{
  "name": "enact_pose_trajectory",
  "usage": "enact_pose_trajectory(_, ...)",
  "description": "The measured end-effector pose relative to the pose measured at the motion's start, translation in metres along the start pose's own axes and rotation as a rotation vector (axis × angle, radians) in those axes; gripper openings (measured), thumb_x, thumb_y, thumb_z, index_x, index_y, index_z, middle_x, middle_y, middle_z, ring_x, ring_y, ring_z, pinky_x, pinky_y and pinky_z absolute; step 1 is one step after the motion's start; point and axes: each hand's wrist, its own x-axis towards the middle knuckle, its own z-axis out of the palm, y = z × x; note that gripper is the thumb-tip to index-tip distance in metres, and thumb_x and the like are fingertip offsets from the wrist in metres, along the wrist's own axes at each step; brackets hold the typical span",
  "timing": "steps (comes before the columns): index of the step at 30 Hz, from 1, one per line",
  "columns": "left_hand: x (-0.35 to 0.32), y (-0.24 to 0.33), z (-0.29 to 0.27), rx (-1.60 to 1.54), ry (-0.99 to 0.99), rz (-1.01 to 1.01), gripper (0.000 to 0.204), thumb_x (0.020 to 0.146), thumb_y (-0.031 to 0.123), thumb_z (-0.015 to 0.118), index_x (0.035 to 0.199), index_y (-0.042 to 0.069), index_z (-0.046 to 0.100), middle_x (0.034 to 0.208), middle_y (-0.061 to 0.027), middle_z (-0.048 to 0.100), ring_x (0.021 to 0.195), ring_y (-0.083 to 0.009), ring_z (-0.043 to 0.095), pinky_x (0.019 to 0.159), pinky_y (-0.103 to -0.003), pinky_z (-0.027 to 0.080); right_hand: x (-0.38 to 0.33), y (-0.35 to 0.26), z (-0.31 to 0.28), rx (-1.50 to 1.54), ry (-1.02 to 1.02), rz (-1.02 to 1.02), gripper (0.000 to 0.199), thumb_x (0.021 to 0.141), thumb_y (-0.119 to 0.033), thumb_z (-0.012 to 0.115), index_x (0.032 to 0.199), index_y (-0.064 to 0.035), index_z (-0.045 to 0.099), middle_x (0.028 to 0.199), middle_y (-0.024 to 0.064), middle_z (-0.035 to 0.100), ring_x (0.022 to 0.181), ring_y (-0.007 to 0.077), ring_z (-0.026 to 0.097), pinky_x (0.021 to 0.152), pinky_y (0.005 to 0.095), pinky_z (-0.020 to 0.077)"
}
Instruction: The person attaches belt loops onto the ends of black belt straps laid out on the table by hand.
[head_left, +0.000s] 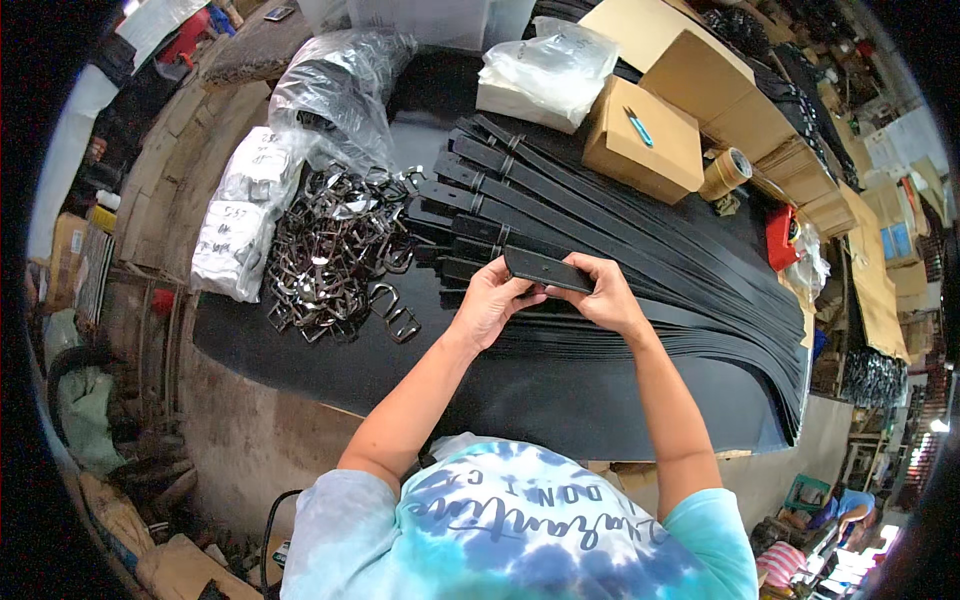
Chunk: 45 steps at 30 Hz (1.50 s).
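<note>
Both of my hands hold the end of one black leather belt strap [545,267] above a black-covered table [560,400]. My left hand [490,300] pinches the strap's near edge at its tip. My right hand [605,292] grips it a little farther along, fingers curled over the top. Under and behind the hands lies a fanned stack of several black belt straps [600,230] with loops on them. A heap of dark metal buckles [335,250] sits to the left of my left hand.
White wrapped packets [240,215] and a clear plastic bag [335,90] lie at the left. Cardboard boxes [645,140], one with a blue cutter [638,127] on it, a tape roll [727,172] and a red object [782,237] stand at the back right. Another person [840,510] is at the lower right.
</note>
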Motion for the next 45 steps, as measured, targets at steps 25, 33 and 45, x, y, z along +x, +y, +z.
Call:
enact_pose_trajectory(25, 0.011, 0.007, 0.005, 0.054, -0.02, 0.078, 0.018, 0.084, 0.011, 0.068, 0.1, 0.007, 0.06, 0.081, 0.0031, 0.057, 0.063, -0.0044, 0.048, 0.054, -0.018, 0.041, -0.009, 0.006, -0.028, 0.293, 0.098, -0.081, 0.038, 0.071, -0.011, 0.076, 0.104, -0.0052, 0.058, 0.089, -0.003, 0.056, 0.082, 0.0064, 0.048, 0.074, 0.0224, 0.0384)
enact_pose_trajectory(33, 0.002, 0.04, -0.034, -0.339, -0.107, -0.102, 0.016, 0.087, 0.019, 0.066, 0.096, 0.008, 0.062, 0.084, 0.001, 0.056, 0.062, -0.005, 0.043, 0.05, -0.016, 0.04, 0.001, -0.006, -0.008, -0.164, 0.366, -0.139, 0.027, 0.072, -0.014, 0.076, 0.092, -0.0038, 0.06, 0.084, 0.0037, 0.062, 0.083, 0.0125, 0.057, 0.078, 0.0263, 0.0442)
enact_pose_trajectory(45, 0.002, 0.033, 0.006, 0.03, 0.146, -0.091, 0.024, 0.08, 0.024, 0.074, 0.077, 0.013, 0.054, 0.066, 0.0062, 0.047, 0.053, -0.0034, 0.04, 0.046, -0.019, 0.031, -0.009, -0.001, 0.003, -0.112, 0.347, -0.106, 0.028, 0.071, -0.013, 0.078, 0.09, -0.0016, 0.061, 0.083, 0.0071, 0.065, 0.079, 0.0141, 0.061, 0.073, 0.0262, 0.0472)
